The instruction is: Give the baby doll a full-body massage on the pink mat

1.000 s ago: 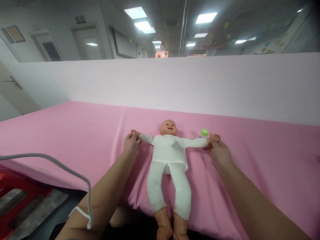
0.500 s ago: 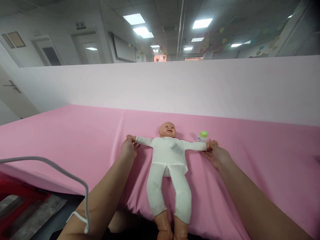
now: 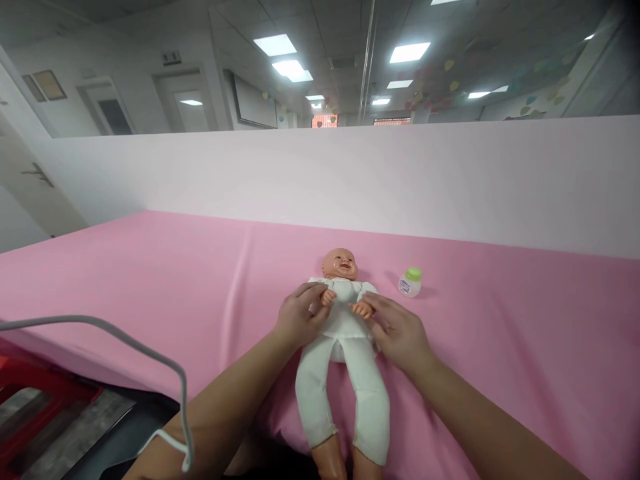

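Note:
A baby doll (image 3: 343,360) in a white suit lies on its back on the pink sheet (image 3: 150,280), head away from me, feet at the near edge. My left hand (image 3: 299,319) grips the doll's arm on the left and holds it folded over the chest. My right hand (image 3: 397,330) grips the other arm and holds it folded in the same way. The doll's two small hands meet over its chest. A small white bottle with a green cap (image 3: 411,283) stands on the sheet just right of the doll's head, apart from both hands.
A pale partition wall (image 3: 350,180) runs along the far side of the pink surface. A grey cable (image 3: 125,347) loops over my left forearm at the lower left. A red object (image 3: 30,407) and dark floor lie beyond the near left edge.
Both hands have brought the doll's arms from spread wide out to the sides to folded over its chest. The bottle, earlier partly behind my right hand, now stands fully in view.

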The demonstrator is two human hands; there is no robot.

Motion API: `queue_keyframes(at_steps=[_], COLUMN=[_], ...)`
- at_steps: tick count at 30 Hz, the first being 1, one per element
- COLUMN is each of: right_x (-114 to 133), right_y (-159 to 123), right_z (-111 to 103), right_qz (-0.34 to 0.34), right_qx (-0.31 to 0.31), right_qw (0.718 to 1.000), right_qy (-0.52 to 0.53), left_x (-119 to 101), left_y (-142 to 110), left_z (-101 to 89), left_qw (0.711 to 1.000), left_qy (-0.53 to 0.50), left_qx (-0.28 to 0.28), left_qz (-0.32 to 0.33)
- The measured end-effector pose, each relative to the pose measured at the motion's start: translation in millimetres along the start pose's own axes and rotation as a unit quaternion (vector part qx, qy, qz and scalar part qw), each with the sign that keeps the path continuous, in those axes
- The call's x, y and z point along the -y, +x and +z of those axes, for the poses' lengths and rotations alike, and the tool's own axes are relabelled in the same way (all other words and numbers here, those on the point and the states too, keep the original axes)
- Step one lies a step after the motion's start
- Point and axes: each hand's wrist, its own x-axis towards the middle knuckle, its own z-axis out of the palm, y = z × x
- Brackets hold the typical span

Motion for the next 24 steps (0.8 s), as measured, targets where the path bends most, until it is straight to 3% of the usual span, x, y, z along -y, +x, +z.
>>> queue_keyframes(at_steps=[2,5,16,21,24], right_x=[2,3,-2,-1,-5], right_y=[-3,-6,-10,-7,-2], right_z=[9,16,20,17,5], right_qz=[-0.073,-0.124,-0.14,-0.113,-0.008], right_qx=[0.024,0.034,0.057,0.045,0.009], right_qw=[0.996,0.989,0.984,0.991,1.0], right_qy=[-0.036,-0.069,-0.089,-0.063,-0.008], left_x=[2,5,2,1,9], left_y=[-2,-4,4,3,6], left_z=[2.3,4.8,2.1,-0.1,-7.2], left_qw=[0.998,0.993,0.977,0.99,0.997], left_qy=[0.036,0.068,0.082,0.047,-0.037], left_qx=[0.041,0.073,0.167,0.123,0.041], left_qz=[0.033,0.062,0.104,0.054,-0.05])
